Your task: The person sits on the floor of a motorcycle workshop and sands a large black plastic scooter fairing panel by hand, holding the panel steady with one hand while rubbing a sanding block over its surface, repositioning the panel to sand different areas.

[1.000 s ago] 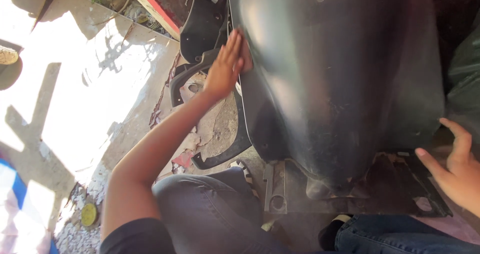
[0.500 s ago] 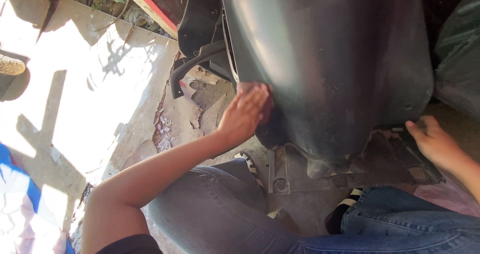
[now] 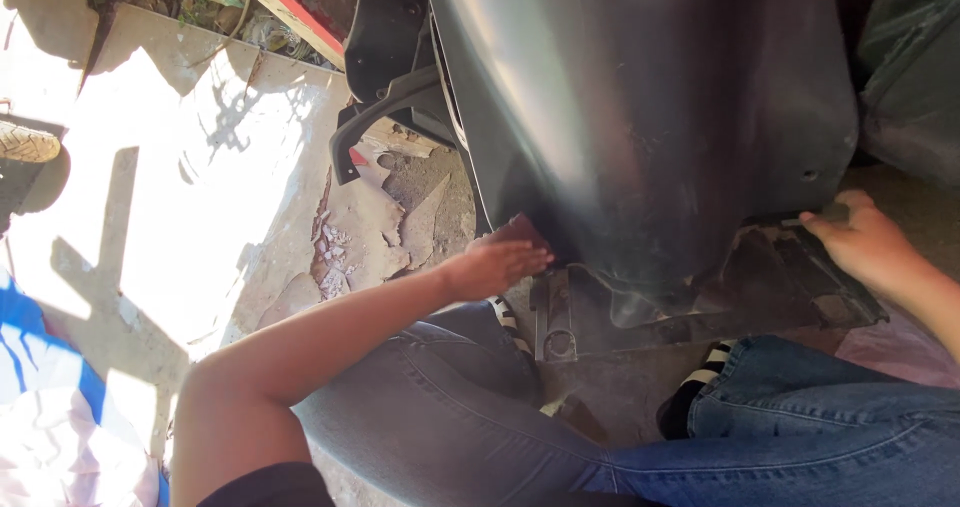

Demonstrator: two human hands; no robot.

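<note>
Currently steadying large black panel [image 3: 650,117]: left hand [image 3: 495,265] flat, fingers open, at lower edge; right hand [image 3: 865,242] fingers curled on bracket [image 3: 780,277]; firmer two-handed hold probably needed.

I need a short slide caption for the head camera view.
Left hand and right hand grip the lower edges of a large black panel.

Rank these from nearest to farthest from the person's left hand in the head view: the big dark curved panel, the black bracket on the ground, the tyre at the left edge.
From the left hand:
1. Dark curved panel, touching the fingertips, just to the right.
2. Black bracket, up and to the left, on the cracked ground.
3. Tyre, far off at the left edge.
</note>
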